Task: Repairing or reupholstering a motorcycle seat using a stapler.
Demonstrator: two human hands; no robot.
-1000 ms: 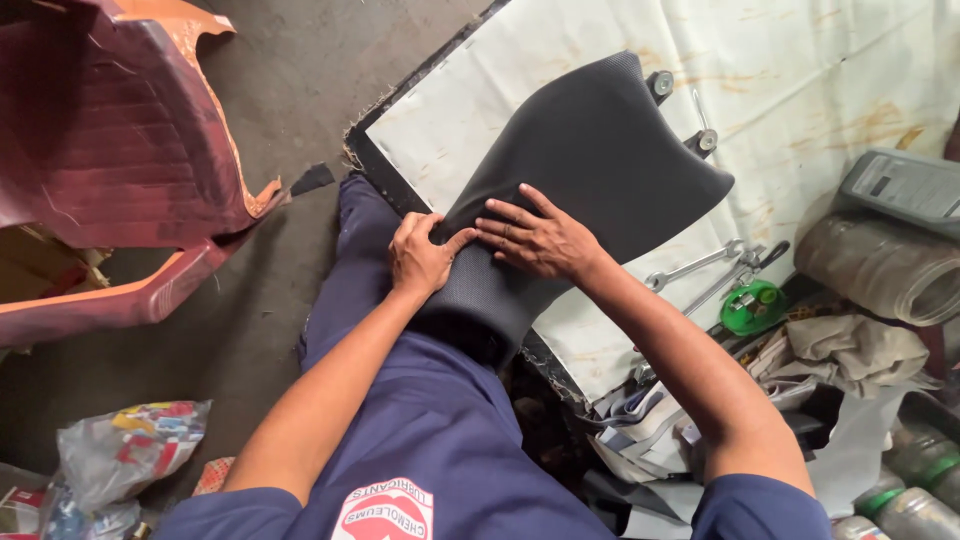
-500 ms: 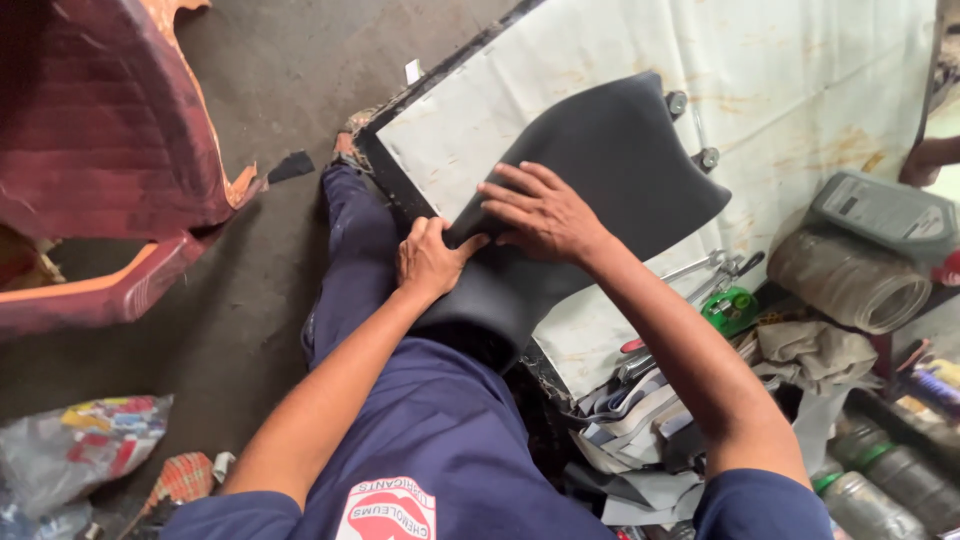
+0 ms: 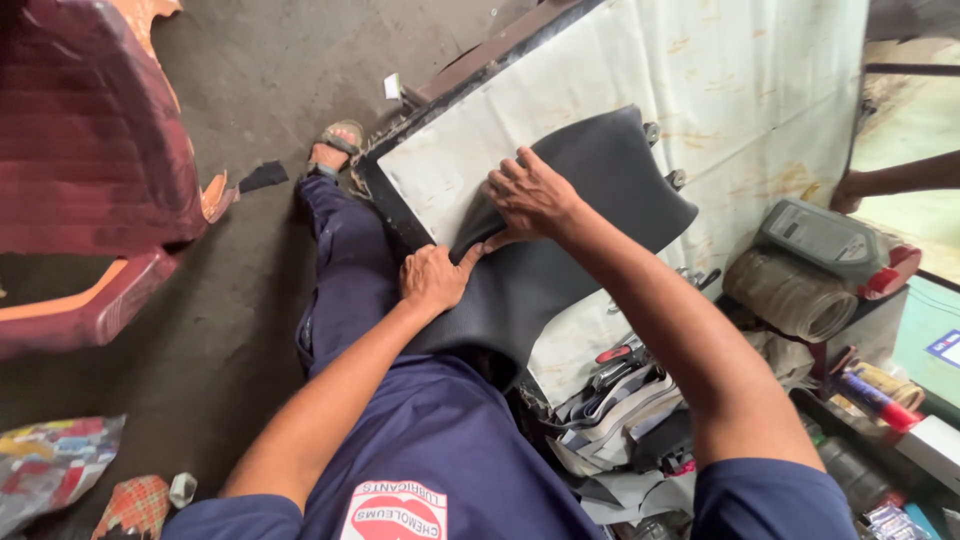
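Partly hidden black seat [image 3: 590,215], left hand [image 3: 432,280], right hand [image 3: 530,197] pressing.

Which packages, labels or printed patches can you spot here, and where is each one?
Shirt patch: bottom centre, on the navy shirt, white with red.
Crumpled wrapper: floor, bottom left, multicoloured.
Grey container: right, flat and rectangular, beside a red cap.
Blue-white label: far right edge.
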